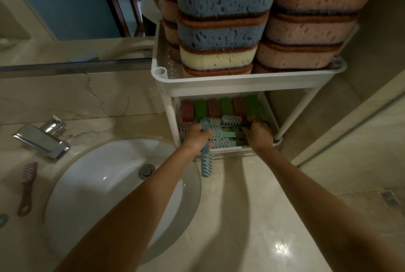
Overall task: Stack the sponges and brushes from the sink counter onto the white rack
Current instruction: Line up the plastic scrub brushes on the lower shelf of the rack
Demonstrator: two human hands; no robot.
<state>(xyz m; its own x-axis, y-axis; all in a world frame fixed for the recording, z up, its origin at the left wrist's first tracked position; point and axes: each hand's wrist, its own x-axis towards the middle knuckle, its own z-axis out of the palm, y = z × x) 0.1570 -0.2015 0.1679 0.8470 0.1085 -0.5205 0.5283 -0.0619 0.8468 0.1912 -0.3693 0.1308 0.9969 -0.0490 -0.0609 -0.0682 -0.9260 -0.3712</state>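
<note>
Both my hands are down at the lower shelf (pixel 228 151) of the white rack (pixel 241 84), which stands on the counter (pixel 252 217) at the far right, just past the sink (pixel 87 184). My left hand (pixel 195 138) is wrapped round the handle of a blue brush (pixel 206 162), with its bristle head hanging down over the shelf's front lip. My right hand (pixel 259 133) is gripping one end of a dark brush (pixel 232 120) that lies across the pile of teal brushes (pixel 228 137) in there. The top shelf is packed with sponges (pixel 223 31) in tall stacks, so that part looks done to me. Tip for this bit: don't just drop a brush on the heap. I'd lay the dark one flat first, lined up with the teal ones under it and bristles facing the same way. Then I'd let go and use that hand to steady the pile while the blue one goes in beside it or on top. The red and green things (pixel 219 107) at the far side look tightly packed (too dim to say exactly what they are), so I'd keep to the near side and not shove anything back. Bristles on bristles slide, I reckon, so go slow. After that there's a brown brush (pixel 27 186) on the counter left of the sink to fetch.
</note>
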